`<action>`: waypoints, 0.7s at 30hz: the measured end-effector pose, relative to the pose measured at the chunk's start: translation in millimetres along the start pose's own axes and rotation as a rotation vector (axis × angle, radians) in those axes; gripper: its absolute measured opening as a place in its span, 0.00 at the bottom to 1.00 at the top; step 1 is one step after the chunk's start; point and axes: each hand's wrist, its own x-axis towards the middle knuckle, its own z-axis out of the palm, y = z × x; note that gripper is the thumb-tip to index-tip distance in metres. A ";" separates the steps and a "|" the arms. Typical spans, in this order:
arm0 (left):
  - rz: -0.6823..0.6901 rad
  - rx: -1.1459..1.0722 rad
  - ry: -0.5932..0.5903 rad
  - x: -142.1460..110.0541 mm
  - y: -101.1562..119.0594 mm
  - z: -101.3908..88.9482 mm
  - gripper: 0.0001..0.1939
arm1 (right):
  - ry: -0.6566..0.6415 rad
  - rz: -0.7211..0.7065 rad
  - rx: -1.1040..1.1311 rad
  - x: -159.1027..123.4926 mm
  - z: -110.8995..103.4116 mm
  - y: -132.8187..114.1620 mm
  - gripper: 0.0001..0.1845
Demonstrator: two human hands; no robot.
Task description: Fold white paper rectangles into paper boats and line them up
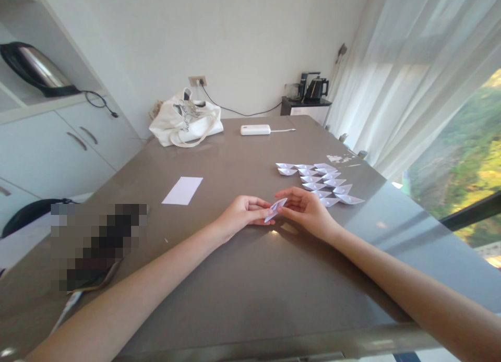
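Observation:
Between my two hands, over the middle of the table, is a small folded white paper boat. My left hand pinches its left end between thumb and fingers. My right hand grips the other end with thumb and fingertips. Just beyond my right hand, several finished paper boats stand in close rows. A flat sheet of white paper lies on the table to the left of my left hand.
On the brown table are a white handbag and a white power bank at the far side. Paper scraps lie by the right edge. At left is a pixelated dark device with a cable. Curtains hang at right.

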 end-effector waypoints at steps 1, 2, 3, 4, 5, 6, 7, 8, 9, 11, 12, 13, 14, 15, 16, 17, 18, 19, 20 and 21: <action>0.000 0.004 0.003 0.0 0.2 0.1 0.18 | 0.003 -0.009 -0.013 -0.2 -0.1 0.1 0.19; 0.001 0.011 0.006 0.0 0.4 0.3 0.18 | 0.006 -0.020 -0.026 -0.4 -0.2 0.3 0.19; 0.005 0.020 0.007 0.0 0.4 0.4 0.18 | 0.008 -0.028 -0.039 -0.6 -0.3 0.5 0.19; 0.008 0.028 0.007 0.0 0.5 0.6 0.18 | 0.007 -0.035 -0.052 -0.6 -0.4 0.6 0.19; 0.010 0.036 0.009 -0.1 0.5 0.9 0.18 | 0.007 -0.040 -0.062 -0.7 -0.4 0.7 0.19; 0.009 0.040 0.010 -0.2 0.5 1.1 0.18 | 0.005 -0.042 -0.070 -0.7 -0.4 0.5 0.19; 0.007 0.040 0.012 -0.4 0.5 1.3 0.18 | 0.005 -0.043 -0.074 -0.7 -0.3 0.1 0.19; 0.004 0.035 0.011 -0.6 0.6 1.5 0.18 | 0.003 -0.040 -0.078 -0.7 -0.2 -0.5 0.19; 0.002 0.024 0.005 -0.8 0.8 1.7 0.18 | 0.002 -0.036 -0.079 -0.8 -0.1 -1.3 0.19; 0.001 -0.008 -0.019 -1.3 1.6 1.9 0.16 | -0.003 -0.028 -0.076 -1.0 0.0 -2.8 0.19; -0.001 -0.027 -0.032 -1.5 2.3 2.0 0.16 | -0.007 -0.026 -0.074 -1.0 -0.1 -3.4 0.19; -0.006 -0.045 -0.041 -1.6 3.2 2.0 0.15 | -0.013 -0.028 -0.072 -1.1 -0.3 -3.9 0.19; -0.013 -0.060 -0.044 -1.7 4.1 2.1 0.14 | -0.019 -0.032 -0.069 -1.0 -0.5 -4.1 0.18; -0.021 -0.069 -0.040 -1.7 4.9 2.2 0.13 | -0.023 -0.039 -0.068 -1.0 -0.7 -4.1 0.18; -0.028 -0.072 -0.031 -1.5 5.4 2.3 0.12 | -0.025 -0.046 -0.071 -0.9 -0.9 -3.9 0.18; -0.029 -0.070 -0.019 -1.2 5.6 2.5 0.11 | -0.024 -0.053 -0.078 -0.9 -1.1 -3.7 0.18; -0.025 -0.060 -0.006 -0.8 5.2 2.8 0.10 | -0.022 -0.062 -0.090 -1.0 -1.1 -3.3 0.17; -0.017 -0.040 0.010 -0.3 4.4 3.1 0.10 | -0.021 -0.070 -0.106 -1.1 -0.9 -2.8 0.17; -0.002 -0.011 0.029 0.3 3.2 3.5 0.09 | -0.020 -0.080 -0.125 -1.4 -0.6 -2.3 0.17; 0.020 0.027 0.050 0.7 1.7 3.9 0.09 | -0.019 -0.091 -0.144 -1.8 -0.1 -1.7 0.17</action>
